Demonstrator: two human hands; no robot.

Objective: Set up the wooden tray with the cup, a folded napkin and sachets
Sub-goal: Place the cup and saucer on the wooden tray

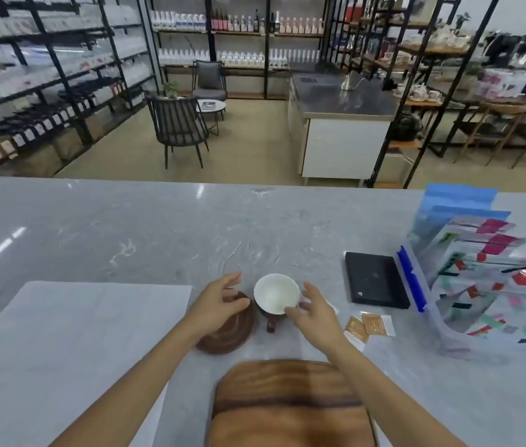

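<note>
A cup (pixel 276 293), white inside and dark outside with its handle toward me, stands on the grey marble counter. My right hand (pixel 315 309) hovers at its right side, fingers spread, fingertips close to the rim. My left hand (pixel 219 300) is open above a round dark wooden saucer (pixel 229 333) just left of the cup. The wooden tray (pixel 290 401) lies at the near edge, bare. Orange-and-white sachets (pixel 368 325) lie right of the cup. A large white napkin sheet (pixel 71 346) lies flat at the left.
A black flat device (pixel 376 279) sits right of the sachets. A clear plastic bin (pixel 480 279) full of colourful packets stands at the far right. Beyond the counter edge are shelves, chairs and a steel-topped island.
</note>
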